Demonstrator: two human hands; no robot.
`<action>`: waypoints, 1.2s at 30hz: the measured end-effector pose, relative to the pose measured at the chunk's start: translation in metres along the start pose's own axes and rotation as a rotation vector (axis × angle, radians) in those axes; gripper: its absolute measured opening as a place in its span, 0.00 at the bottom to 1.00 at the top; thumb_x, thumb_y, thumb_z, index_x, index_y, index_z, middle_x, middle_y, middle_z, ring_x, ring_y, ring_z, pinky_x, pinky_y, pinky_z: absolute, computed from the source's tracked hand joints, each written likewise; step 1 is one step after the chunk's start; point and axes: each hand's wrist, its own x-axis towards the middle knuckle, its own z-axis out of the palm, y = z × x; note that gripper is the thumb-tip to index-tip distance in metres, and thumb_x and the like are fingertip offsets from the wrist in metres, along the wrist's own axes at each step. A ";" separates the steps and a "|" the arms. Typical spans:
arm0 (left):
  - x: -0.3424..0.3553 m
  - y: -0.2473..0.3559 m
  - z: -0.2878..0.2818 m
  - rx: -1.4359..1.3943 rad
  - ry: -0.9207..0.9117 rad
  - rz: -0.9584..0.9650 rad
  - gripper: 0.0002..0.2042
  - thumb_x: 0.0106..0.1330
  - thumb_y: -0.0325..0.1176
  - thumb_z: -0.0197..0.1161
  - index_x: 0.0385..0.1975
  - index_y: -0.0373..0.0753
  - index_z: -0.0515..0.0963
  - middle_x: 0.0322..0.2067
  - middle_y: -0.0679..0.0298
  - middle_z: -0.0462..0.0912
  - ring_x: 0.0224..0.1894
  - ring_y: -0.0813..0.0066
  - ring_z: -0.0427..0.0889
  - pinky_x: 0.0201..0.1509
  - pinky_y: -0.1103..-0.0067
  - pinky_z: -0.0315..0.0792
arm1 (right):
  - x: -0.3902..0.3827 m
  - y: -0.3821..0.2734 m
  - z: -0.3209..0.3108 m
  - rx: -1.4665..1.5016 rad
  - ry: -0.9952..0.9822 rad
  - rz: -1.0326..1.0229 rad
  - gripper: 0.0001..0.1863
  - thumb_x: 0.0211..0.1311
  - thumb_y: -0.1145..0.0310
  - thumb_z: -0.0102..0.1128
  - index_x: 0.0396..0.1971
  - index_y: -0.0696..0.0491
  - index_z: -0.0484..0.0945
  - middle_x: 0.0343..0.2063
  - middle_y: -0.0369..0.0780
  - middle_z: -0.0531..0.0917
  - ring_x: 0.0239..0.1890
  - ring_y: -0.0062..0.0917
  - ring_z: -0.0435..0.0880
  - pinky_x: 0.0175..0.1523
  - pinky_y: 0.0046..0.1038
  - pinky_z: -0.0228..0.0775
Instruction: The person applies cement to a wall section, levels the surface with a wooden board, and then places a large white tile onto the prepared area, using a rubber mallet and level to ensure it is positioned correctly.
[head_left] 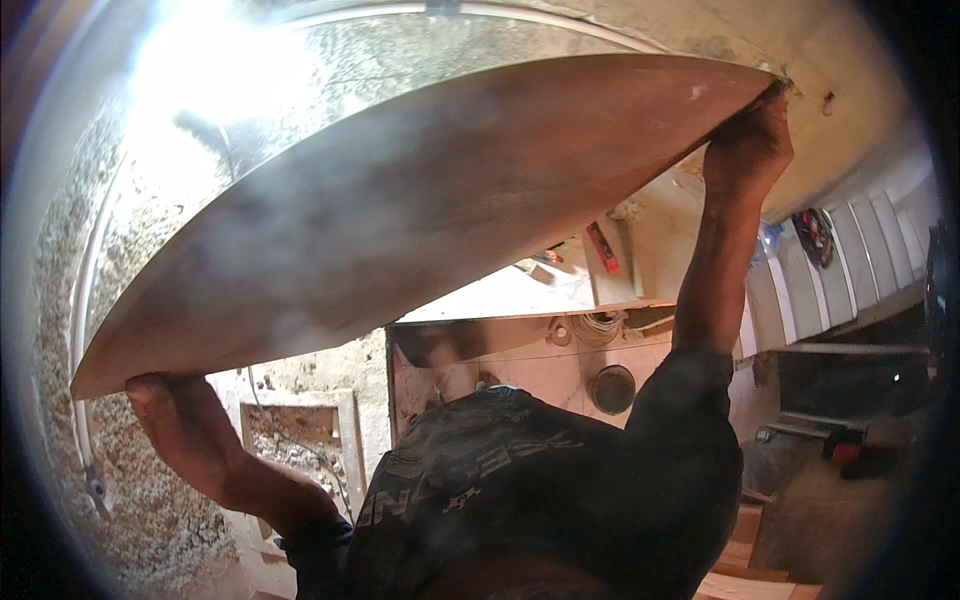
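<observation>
A large brown flat panel (420, 210), its edges bowed by the lens, spans the upper part of the head view. It slants up from lower left to upper right. My left hand (165, 392) is at the panel's lower left corner, its fingers mostly hidden behind the edge. My right hand (750, 140) grips the far right end, with the fingers closed at the corner. Both my arms are stretched out, and the panel hides much of the wall behind it. What the panel is made of I cannot tell for sure.
A rough wall (160, 500) with a glaring lamp (220, 60) and a pale conduit (90, 270) is at the left. Below the panel stands a white-topped table (560, 285) with a red tool (604, 248). A dark round container (612, 389) rests on the tiled floor; pale slats (830, 265) stand at the right.
</observation>
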 end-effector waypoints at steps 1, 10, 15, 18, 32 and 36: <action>-0.004 -0.010 0.031 0.106 -0.008 0.037 0.24 0.68 0.47 0.49 0.48 0.28 0.69 0.43 0.55 0.75 0.45 0.65 0.71 0.54 0.67 0.62 | 0.004 -0.006 -0.020 -0.017 0.029 0.010 0.18 0.70 0.59 0.42 0.45 0.58 0.73 0.39 0.39 0.78 0.42 0.25 0.75 0.50 0.28 0.67; -0.051 -0.044 0.184 -0.517 -0.265 -0.113 0.17 0.64 0.28 0.58 0.50 0.30 0.68 0.47 0.57 0.75 0.51 0.67 0.72 0.54 0.68 0.68 | 0.088 -0.008 -0.224 -0.389 0.175 -0.133 0.22 0.66 0.54 0.42 0.48 0.55 0.71 0.48 0.44 0.75 0.51 0.35 0.72 0.60 0.38 0.58; -0.100 -0.087 0.310 0.117 -0.318 0.255 0.13 0.61 0.21 0.55 0.46 0.31 0.70 0.42 0.59 0.76 0.44 0.70 0.75 0.47 0.74 0.70 | 0.131 -0.005 -0.295 0.091 0.365 0.026 0.26 0.63 0.50 0.42 0.49 0.57 0.68 0.47 0.47 0.73 0.51 0.39 0.72 0.59 0.41 0.58; -0.114 -0.111 0.384 0.498 -0.455 0.517 0.12 0.61 0.21 0.54 0.44 0.32 0.70 0.41 0.60 0.76 0.42 0.72 0.75 0.46 0.76 0.70 | 0.167 0.017 -0.336 0.077 0.522 0.071 0.28 0.62 0.50 0.42 0.51 0.59 0.64 0.49 0.49 0.71 0.52 0.41 0.70 0.59 0.42 0.58; -0.149 -0.273 0.653 -0.155 -0.613 -0.142 0.14 0.60 0.30 0.61 0.45 0.35 0.70 0.35 0.66 0.76 0.39 0.81 0.71 0.44 0.81 0.67 | 0.287 0.198 -0.517 -0.166 0.612 0.004 0.33 0.63 0.46 0.43 0.57 0.60 0.62 0.56 0.49 0.67 0.53 0.38 0.70 0.59 0.40 0.61; -0.153 -0.290 0.682 -0.360 -0.591 -0.176 0.14 0.64 0.33 0.59 0.46 0.35 0.70 0.38 0.66 0.76 0.41 0.80 0.72 0.47 0.81 0.66 | 0.327 0.250 -0.554 -0.317 0.757 -0.003 0.34 0.62 0.43 0.44 0.49 0.63 0.70 0.47 0.50 0.74 0.49 0.37 0.73 0.56 0.36 0.63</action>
